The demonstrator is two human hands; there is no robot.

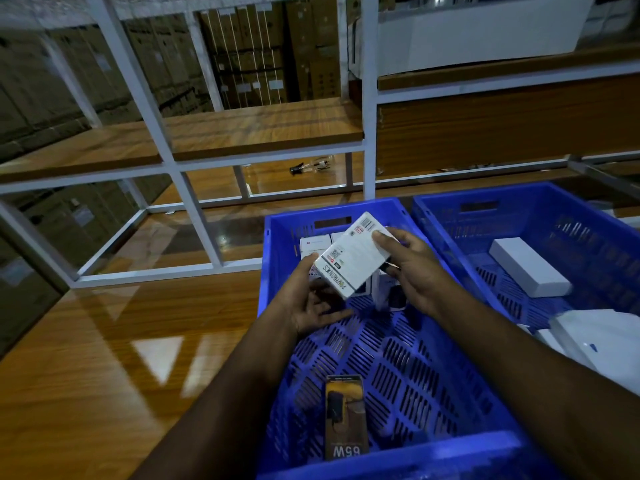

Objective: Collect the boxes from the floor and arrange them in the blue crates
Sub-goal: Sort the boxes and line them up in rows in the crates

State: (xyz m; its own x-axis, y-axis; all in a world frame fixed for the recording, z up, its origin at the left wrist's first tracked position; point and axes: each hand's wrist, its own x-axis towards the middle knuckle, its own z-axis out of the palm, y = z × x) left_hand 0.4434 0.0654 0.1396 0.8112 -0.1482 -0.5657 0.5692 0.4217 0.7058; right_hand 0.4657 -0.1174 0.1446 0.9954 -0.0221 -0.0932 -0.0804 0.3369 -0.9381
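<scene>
The white box (355,256) is up in the air over the far end of the near blue crate (398,358), held between both hands and tilted, its long axis running from lower left to upper right — one short end down toward the left hand (313,303), the other up by the crate's far wall. The right hand (408,268) has it by the upper right edge, fingers curled over the top face and pinching it; the left hand lies under the lower end, palm up with fingers loosely spread, and only a fingertip at the box's left corner seems to touch it.

Directly beneath and beyond the box, a row of small boxes (313,245) stands against the far wall. My guess is the held one goes down beside them, so it needs turning to line up with that row. The right hand carries the grip, and it is the nearer to that spot.

A dark box marked 65W (344,415) lies flat at the crate's near end, well apart. The second crate (540,216) to the right holds loose white boxes (528,266).
</scene>
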